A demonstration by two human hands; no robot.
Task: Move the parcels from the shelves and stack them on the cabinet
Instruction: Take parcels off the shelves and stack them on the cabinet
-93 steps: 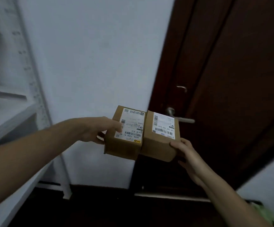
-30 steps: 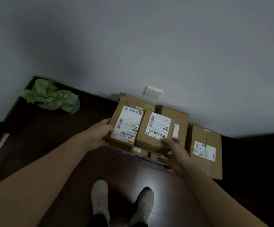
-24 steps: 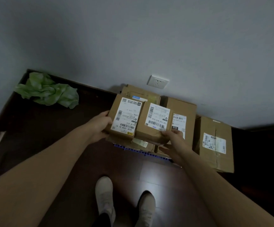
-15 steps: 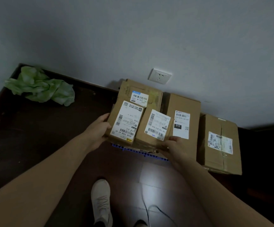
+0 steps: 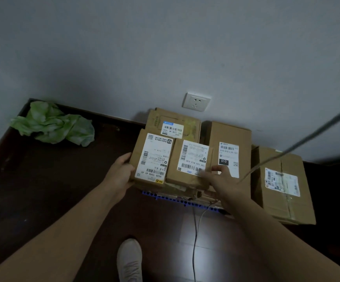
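Two parcels flat on the stacked cartons (image 5: 229,133) by the wall (image 5: 165,47).
Left parcel (image 5: 153,157) and right parcel (image 5: 191,159) lie labels up, sides touching, long axes running away from the person toward the wall. Left hand (image 5: 120,174) grips the left parcel's outer left edge, thumb on top. Right hand (image 5: 223,180) is at the right parcel's near right corner; it is blurred, so I cannot tell its grip.

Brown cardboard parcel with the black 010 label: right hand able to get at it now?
Probably yes. The right hand lies at the near edge of the brown cardboard parcel with the black 010 label; nothing lies on it or between them.
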